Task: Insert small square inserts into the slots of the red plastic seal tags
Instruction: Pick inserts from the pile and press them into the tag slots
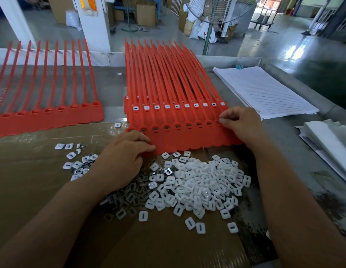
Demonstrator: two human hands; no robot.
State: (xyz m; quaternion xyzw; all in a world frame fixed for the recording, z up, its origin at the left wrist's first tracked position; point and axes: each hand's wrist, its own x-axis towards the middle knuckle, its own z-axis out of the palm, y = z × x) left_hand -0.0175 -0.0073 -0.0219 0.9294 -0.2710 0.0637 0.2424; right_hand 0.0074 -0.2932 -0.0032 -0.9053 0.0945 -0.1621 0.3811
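A stack of red seal tag strips [179, 136] lies in the middle of the table, tails pointing away. White square inserts [167, 106] sit in the upper row of slots; the front row holds dark metal pieces. My left hand [121, 161] grips the front left edge of the top strip. My right hand [239, 122] pinches a small insert at the strip's rightmost slot. A pile of loose white inserts [199, 182] and metal clips [133, 192] lies on brown cardboard [33, 180] just in front of the strips.
Another red tag strip [50, 117] with empty slots lies at the left. A stack of lined paper [265, 89] sits at the right, with white folded sheets [326, 136] nearer the right edge. A standing fan [212, 8] and boxes are beyond the table.
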